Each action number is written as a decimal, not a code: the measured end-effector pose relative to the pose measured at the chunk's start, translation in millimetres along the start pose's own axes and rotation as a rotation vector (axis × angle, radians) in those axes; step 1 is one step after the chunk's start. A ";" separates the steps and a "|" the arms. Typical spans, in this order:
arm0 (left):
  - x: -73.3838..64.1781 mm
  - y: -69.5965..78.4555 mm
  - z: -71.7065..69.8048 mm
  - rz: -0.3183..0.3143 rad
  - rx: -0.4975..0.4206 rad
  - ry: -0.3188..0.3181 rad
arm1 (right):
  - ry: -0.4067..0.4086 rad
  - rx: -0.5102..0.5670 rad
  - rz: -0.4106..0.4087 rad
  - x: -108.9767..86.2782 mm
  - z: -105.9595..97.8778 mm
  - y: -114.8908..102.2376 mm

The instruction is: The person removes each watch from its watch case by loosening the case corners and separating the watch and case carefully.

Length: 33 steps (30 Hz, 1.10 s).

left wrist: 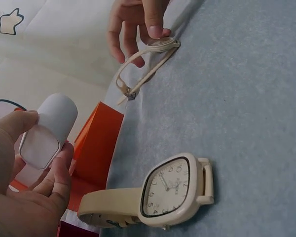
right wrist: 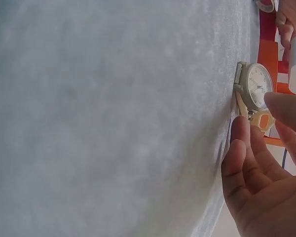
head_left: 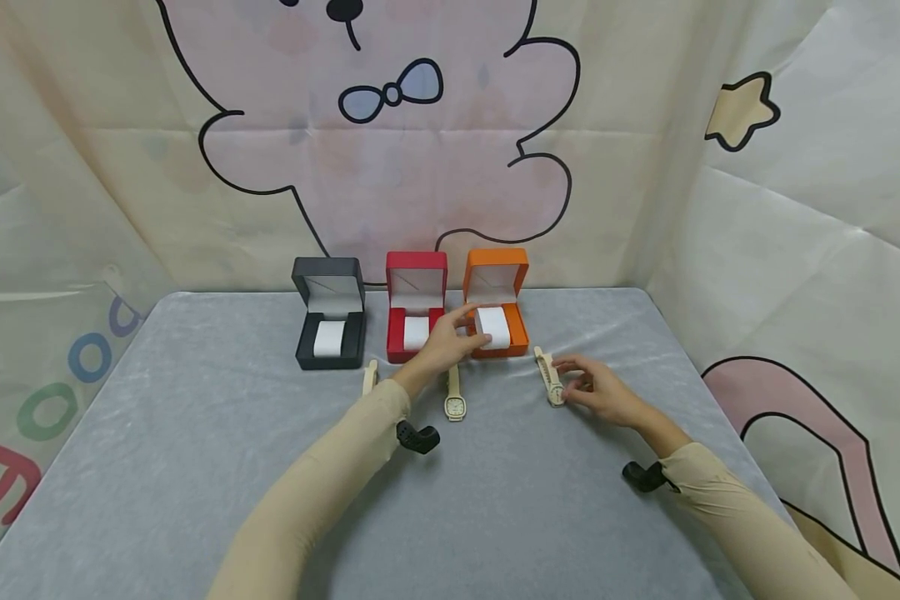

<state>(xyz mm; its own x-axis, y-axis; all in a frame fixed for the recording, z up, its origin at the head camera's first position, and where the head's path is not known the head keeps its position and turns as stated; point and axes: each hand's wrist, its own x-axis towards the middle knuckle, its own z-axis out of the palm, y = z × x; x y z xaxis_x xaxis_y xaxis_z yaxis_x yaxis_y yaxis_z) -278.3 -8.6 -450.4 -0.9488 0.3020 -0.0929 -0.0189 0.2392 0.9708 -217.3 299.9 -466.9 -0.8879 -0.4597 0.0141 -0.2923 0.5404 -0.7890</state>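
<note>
My left hand (head_left: 450, 340) pinches a white watch cushion (head_left: 492, 327) between thumb and fingers. The cushion is just above the base of the open orange watch box (head_left: 519, 331); in the left wrist view the cushion (left wrist: 50, 129) shows its flat end. On the right, my right hand (head_left: 606, 394) has its thumb and fingers at a cream watch with a round dial (head_left: 555, 393), thumb on the dial in the right wrist view. A cream square-faced watch (head_left: 455, 407) lies below my left wrist. Another cream strap (head_left: 370, 377) is partly hidden by the left sleeve.
An open black watch box (head_left: 330, 363) and an open red watch box (head_left: 395, 337) stand left of the orange one, each with a white cushion. All are near the back edge of the grey cloth-covered table (head_left: 495, 517). Printed curtains hang behind and at both sides.
</note>
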 end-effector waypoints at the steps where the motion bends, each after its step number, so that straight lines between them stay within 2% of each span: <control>1: 0.1 1.3 0.5 0.005 0.010 0.003 | 0.004 -0.001 0.002 0.1 -0.1 -0.1; 3: 0.8 3.1 1.8 0.015 0.021 0.007 | 0.010 -0.006 -0.002 0.0 -0.2 -0.4; 11: 6.4 5.2 6.6 -0.015 0.035 0.007 | 0.010 -0.005 0.018 0.0 -1.6 -1.5; 17: 9.5 7.5 9.4 -0.016 0.059 -0.001 | 0.002 0.004 0.033 0.0 -2.6 -1.1; 29: 16.3 12.2 11.1 0.021 0.000 -0.003 | 0.020 -0.015 0.005 2.8 -5.1 -0.8; 33: 17.9 12.9 12.0 0.016 0.020 0.007 | 0.018 -0.007 0.006 3.0 -5.7 -1.3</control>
<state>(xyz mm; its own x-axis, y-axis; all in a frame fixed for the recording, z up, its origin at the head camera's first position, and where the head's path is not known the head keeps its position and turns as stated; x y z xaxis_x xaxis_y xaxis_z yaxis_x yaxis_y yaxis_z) -291.8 10.9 -442.3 -0.9511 0.2996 -0.0755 0.0028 0.2525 0.9676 -221.6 301.8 -462.3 -0.8960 -0.4437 0.0201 -0.2892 0.5484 -0.7846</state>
